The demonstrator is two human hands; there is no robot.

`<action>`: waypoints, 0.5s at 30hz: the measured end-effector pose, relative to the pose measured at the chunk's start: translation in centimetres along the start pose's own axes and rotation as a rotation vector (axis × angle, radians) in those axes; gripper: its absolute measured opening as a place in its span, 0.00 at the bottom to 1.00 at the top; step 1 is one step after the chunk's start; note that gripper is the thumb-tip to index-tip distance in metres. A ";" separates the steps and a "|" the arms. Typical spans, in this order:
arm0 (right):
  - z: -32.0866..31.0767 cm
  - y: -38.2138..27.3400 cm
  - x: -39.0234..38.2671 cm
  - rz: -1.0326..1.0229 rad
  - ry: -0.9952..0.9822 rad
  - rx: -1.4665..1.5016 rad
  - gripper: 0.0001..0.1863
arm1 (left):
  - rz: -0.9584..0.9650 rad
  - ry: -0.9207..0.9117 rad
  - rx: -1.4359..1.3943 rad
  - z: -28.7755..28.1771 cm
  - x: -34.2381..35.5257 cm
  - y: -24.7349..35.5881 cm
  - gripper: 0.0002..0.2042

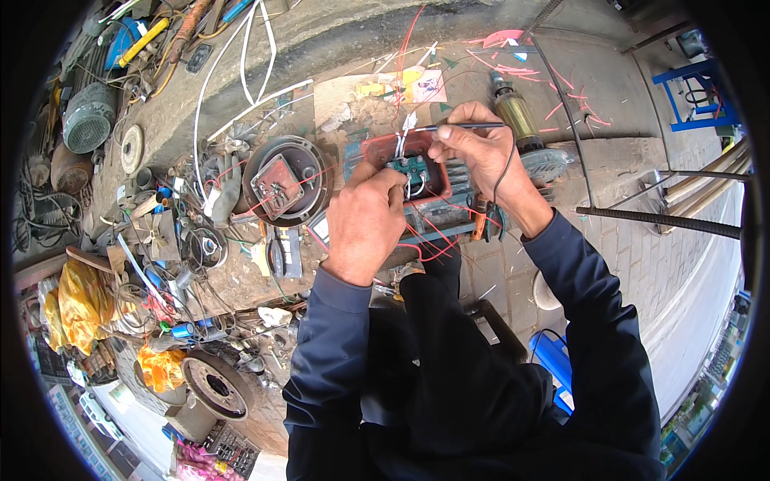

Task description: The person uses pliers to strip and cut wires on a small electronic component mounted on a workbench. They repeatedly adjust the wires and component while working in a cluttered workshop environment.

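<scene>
My left hand (pixel 365 220) has curled fingers at the green terminal block (pixel 414 171) inside an open red box (pixel 379 144) on a teal motor housing (pixel 455 200); what its fingertips grip is hidden. My right hand (pixel 485 164) pinches a thin dark rod (pixel 489 125) above the box's right side, with a dark cord hanging over that hand. Pale wires (pixel 405 138) rise from the block, and red wires (pixel 433 248) trail below the housing. An orange-handled tool (pixel 480 220) is below my right hand.
An opened round housing (pixel 309 180) lies left of my hands, a rotor (pixel 516 116) at the upper right. Cables, parts and yellow bags (pixel 84 309) crowd the left. Steel rebar (pixel 658 222) and a blue metal frame (pixel 694 96) stand right; a blue object (pixel 549 361) lies lower right.
</scene>
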State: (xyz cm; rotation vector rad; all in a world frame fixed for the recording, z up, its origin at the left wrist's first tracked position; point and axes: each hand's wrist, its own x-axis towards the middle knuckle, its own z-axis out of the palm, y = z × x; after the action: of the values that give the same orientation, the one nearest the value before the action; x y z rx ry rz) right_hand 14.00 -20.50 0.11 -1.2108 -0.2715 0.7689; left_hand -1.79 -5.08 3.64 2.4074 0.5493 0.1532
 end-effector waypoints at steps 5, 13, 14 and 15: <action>1.0 1.0 0.5 -0.265 0.024 -0.200 0.10 | 0.008 0.005 0.004 0.0 0.0 0.0 0.06; 1.6 1.5 1.3 -0.370 -0.010 -0.338 0.09 | 0.014 0.017 0.008 0.1 0.0 -0.1 0.05; 1.7 1.5 1.3 -0.385 0.000 -0.347 0.11 | 0.013 0.015 0.008 0.1 0.0 -0.1 0.05; 1.7 1.5 1.3 -0.403 0.001 -0.395 0.11 | 0.007 0.006 0.007 0.1 0.0 -0.1 0.05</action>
State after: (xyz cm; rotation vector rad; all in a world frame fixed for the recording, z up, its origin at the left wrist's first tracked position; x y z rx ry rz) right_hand 13.38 -18.12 -0.92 -1.4647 -0.6675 0.3694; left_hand -1.75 -5.06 3.51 2.4168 0.5454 0.1623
